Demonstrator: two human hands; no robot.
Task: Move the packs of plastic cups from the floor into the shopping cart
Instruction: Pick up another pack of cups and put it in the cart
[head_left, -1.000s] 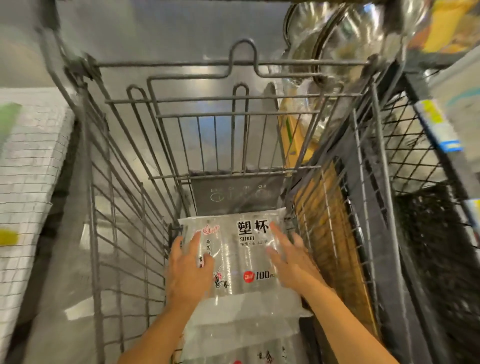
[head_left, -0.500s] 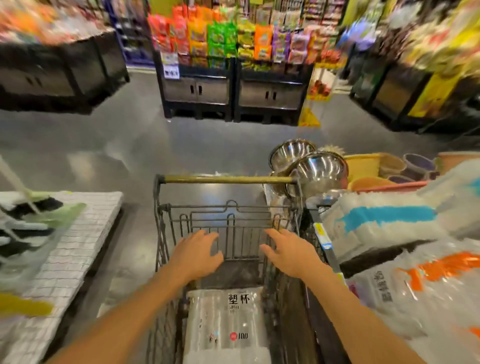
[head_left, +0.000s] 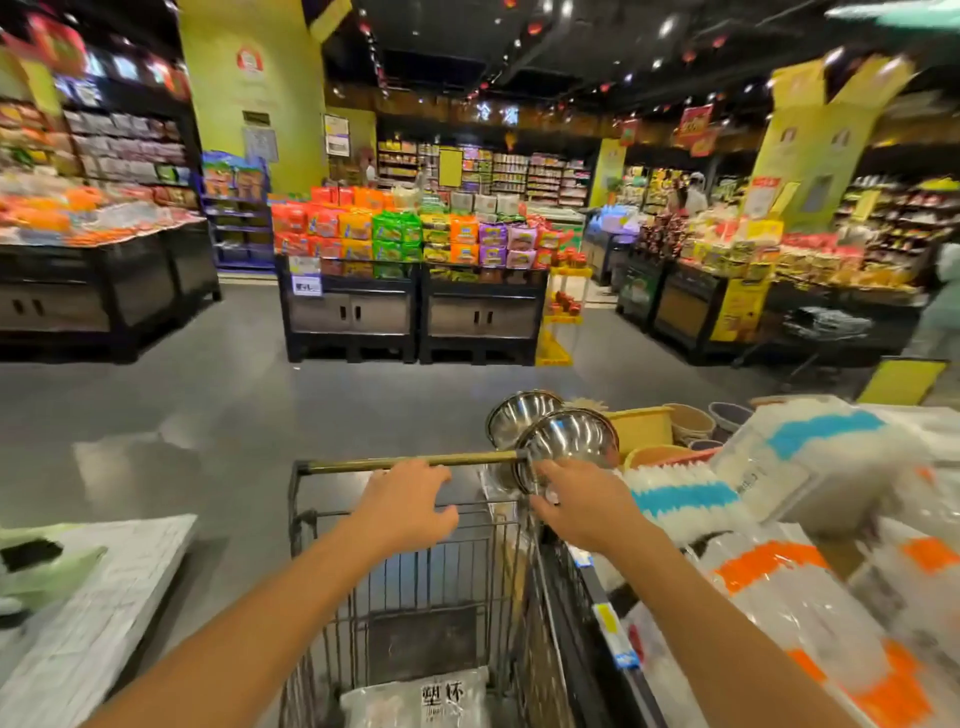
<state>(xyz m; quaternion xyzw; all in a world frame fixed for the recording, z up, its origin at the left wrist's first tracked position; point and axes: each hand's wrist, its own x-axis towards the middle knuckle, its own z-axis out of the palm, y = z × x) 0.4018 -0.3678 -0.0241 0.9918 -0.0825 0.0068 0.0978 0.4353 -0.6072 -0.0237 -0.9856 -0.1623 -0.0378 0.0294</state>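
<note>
A clear pack of plastic cups (head_left: 415, 699) with black print lies in the bottom of the wire shopping cart (head_left: 306, 525). My left hand (head_left: 408, 506) hovers just short of the cart's brass handle bar (head_left: 410, 461), fingers loosely curled and holding nothing. My right hand (head_left: 579, 506) reaches toward the bar's right end, fingers relaxed, also empty. Whether either hand touches the bar is unclear.
Steel bowls (head_left: 566, 441) hang just beyond the handle's right end. A shelf of plastic-wrapped packs (head_left: 779, 587) runs along the right of the cart. A white low platform (head_left: 93, 603) sits at the left. Open grey floor (head_left: 208, 405) lies ahead, then snack displays (head_left: 410, 234).
My hands let go of the pack in the cart and rose to the handle bar. My head lifted from the cart's inside to the store aisle ahead.
</note>
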